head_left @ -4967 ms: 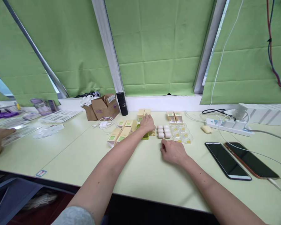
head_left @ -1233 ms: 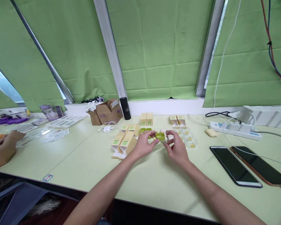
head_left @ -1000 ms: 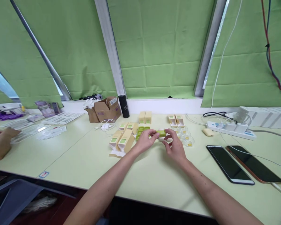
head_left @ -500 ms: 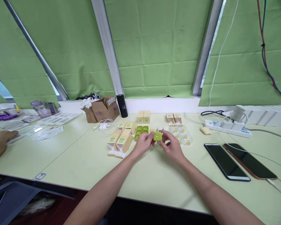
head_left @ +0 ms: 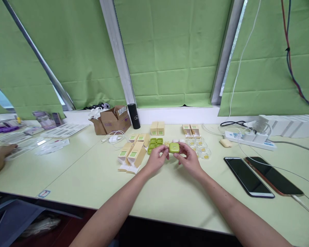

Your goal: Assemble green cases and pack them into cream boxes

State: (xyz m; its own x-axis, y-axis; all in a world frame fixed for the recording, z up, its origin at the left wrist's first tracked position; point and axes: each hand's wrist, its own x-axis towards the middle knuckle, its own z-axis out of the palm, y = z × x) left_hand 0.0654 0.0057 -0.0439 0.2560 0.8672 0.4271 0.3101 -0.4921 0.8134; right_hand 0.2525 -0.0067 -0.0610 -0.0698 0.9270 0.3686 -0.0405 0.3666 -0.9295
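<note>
A small rounded green case (head_left: 174,148) is held up over the table by my right hand (head_left: 191,160), with thumb and fingers closed on its right side. Just left of the case, my left hand (head_left: 156,159) has thumb and fingertips pinched together; whatever lies between them is too small to make out. Behind my left hand stands a group of green square cases (head_left: 154,142), partly covered by it. Small yellow pieces (head_left: 166,143) lie behind the held case. Clear plastic packs with yellow bits (head_left: 204,153) lie beyond my right hand.
Opened cream cartons (head_left: 136,154) stand to the left, more small boxes (head_left: 157,128) behind. Two phones (head_left: 249,176) and a power strip (head_left: 251,140) with cables are at right. A cardboard box (head_left: 115,120) and black bottle (head_left: 134,116) stand back left. Another person's hand (head_left: 0,157) is far left.
The green case has risen slightly and tilted, with its top facing me more. My left fingertips have drawn back a little from its left edge.
</note>
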